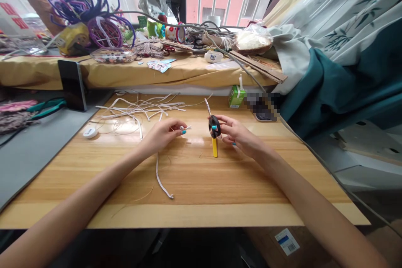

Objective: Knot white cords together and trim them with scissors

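Note:
Between the thumb and fingers of my left hand is the end of a white cord, its tip poking out to the right. The cord hangs below the hand and curls onto the table toward me. My right hand has its fingers in the black handle of a pair of scissors with a yellow part pointing down. The scissors' blades point up and away, apart from the cord. Beyond my left hand lies a loose tangle of white cords.
A wooden tabletop spans the front. At left stand a round white spool and a dark phone. A green drink carton with a straw is at the back right. Behind runs a cluttered cloth-covered ledge.

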The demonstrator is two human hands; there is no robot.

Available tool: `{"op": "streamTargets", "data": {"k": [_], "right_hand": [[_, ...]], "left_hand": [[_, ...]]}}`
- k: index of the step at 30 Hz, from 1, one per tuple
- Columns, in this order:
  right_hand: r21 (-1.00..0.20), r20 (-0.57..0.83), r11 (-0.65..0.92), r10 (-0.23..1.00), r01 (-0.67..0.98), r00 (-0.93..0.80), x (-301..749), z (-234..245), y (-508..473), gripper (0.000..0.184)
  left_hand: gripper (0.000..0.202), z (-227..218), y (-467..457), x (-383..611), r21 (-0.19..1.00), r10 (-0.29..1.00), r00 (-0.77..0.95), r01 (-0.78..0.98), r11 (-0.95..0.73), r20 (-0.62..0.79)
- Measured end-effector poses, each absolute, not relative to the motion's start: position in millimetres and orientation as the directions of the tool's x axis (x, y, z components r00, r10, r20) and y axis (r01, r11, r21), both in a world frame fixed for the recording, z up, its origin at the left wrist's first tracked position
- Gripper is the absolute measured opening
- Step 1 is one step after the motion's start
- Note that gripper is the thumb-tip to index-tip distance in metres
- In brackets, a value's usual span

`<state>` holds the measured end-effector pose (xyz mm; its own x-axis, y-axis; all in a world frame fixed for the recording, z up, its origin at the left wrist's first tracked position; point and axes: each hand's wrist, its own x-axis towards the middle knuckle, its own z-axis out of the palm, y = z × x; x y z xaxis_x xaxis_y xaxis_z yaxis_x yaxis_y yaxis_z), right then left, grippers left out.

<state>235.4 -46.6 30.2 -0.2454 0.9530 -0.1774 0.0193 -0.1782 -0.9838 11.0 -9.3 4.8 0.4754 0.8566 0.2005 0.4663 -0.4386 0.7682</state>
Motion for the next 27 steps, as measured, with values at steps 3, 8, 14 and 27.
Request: {"op": "streamTargets", "data": {"k": [3,8,14,27], "right_hand": [[-0.970,-0.179,-0.222,0.927,-0.097,-0.330,227.7,26.4,-50.9,0.038],[-0.969,-0.110,-0.188,0.909,-0.159,-0.403,223.6,27.4,-54.9,0.035],[-0.994,-0.083,-0.104,0.843,-0.010,-0.532,225.5,22.9,-55.9,0.035],[-0.987,-0.079,-0.153,0.697,-0.041,-0.712,224.1,19.5,-63.0,0.045]], "left_hand": [[0.023,6.7,-7.8,10.3,0.821,0.883,0.449,0.448,-0.354,0.135],[0.028,11.6,-9.0,10.8,0.865,0.890,0.448,0.410,-0.287,0.083],[0.021,16.6,-12.7,13.3,0.938,0.910,0.402,0.267,-0.221,0.100],[0.014,20.8,-22.7,18.0,0.967,0.909,0.348,0.021,-0.253,0.230]]}}
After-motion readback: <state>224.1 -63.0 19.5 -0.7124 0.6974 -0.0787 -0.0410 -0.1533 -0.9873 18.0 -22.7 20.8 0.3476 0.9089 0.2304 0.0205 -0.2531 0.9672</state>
